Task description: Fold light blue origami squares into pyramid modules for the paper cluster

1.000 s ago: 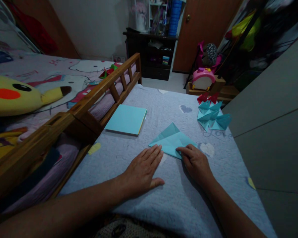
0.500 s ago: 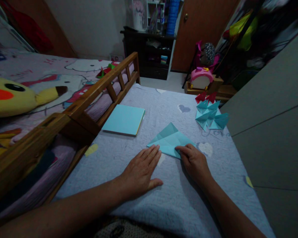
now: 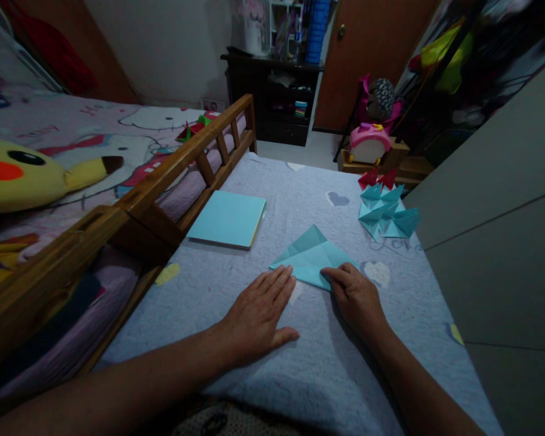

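A light blue sheet of paper (image 3: 309, 255), folded into a triangle, lies on the lilac bedspread (image 3: 300, 363). My left hand (image 3: 258, 312) rests flat on the bedspread with fingers stretched out, its fingertips at the paper's near left corner. My right hand (image 3: 356, 297) has its fingers curled and pressed down on the paper's near right corner.
A stack of blue square paper (image 3: 227, 219) lies to the left, by a wooden bed rail (image 3: 163, 181). Several folded blue and red paper pieces (image 3: 386, 209) sit at the far right. A grey wall (image 3: 495, 230) borders the right. A yellow plush toy (image 3: 31, 172) lies on the neighbouring bed.
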Demonstrator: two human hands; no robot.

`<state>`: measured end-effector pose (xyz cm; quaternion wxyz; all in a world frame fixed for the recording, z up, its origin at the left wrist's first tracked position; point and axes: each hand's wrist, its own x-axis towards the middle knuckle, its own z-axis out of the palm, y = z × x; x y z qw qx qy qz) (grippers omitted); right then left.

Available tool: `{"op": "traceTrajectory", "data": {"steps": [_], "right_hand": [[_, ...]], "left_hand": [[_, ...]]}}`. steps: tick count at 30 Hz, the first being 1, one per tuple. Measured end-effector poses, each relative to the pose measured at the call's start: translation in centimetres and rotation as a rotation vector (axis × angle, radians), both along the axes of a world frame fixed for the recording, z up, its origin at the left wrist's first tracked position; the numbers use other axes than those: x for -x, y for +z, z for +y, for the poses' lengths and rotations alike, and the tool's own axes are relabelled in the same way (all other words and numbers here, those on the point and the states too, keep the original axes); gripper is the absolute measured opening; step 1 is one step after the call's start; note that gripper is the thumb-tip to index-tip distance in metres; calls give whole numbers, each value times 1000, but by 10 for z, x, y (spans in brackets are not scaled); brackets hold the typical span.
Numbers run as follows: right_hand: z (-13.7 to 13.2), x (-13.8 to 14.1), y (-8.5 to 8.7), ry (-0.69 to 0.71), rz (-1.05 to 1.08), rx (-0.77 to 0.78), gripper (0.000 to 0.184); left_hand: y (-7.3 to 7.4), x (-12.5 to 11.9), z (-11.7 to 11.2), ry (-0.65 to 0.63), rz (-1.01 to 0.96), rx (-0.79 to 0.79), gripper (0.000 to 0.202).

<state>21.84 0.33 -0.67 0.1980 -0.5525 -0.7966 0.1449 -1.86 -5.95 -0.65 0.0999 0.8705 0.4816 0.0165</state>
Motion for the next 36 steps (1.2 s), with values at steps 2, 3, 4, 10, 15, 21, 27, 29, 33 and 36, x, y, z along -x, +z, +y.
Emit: {"op": "traceTrajectory", "data": {"steps": [2,3,4,10,15,21,27,29,33,36], "right_hand": [[0,0,0,-3,-2,-1,33],[0,0,0,-4,-4,-1,33],[0,0,0,-4,-6,-1,33],[0,0,0,1,-11,3,32],[-1,0,1,6,-30,-18,33],[-2,0,1,12,0,-10,34],[-4,-1,0,20,-25,-29,35],[-5,-1,-1,27,-17,-37,36],[-6,0,-1,28,-8,-47,37],[-7,0,-1,27,-6,-48,38]], "left_hand": [[-1,1,0,4,-5,-2,86],[-1,1,0,5,-11,-6,86],[-1,1,0,5,-17,-8,86],[4,0,0,9,8,37,84],[5,-1,1,20,10,36,82],[2,1,1,23,-20,-7,85],[0,2,1,13,-12,-23,86],[-1,2,1,10,-20,-30,87],[-3,3,1,9,-35,-41,89],[-3,3,1,13,-30,-34,89]]}}
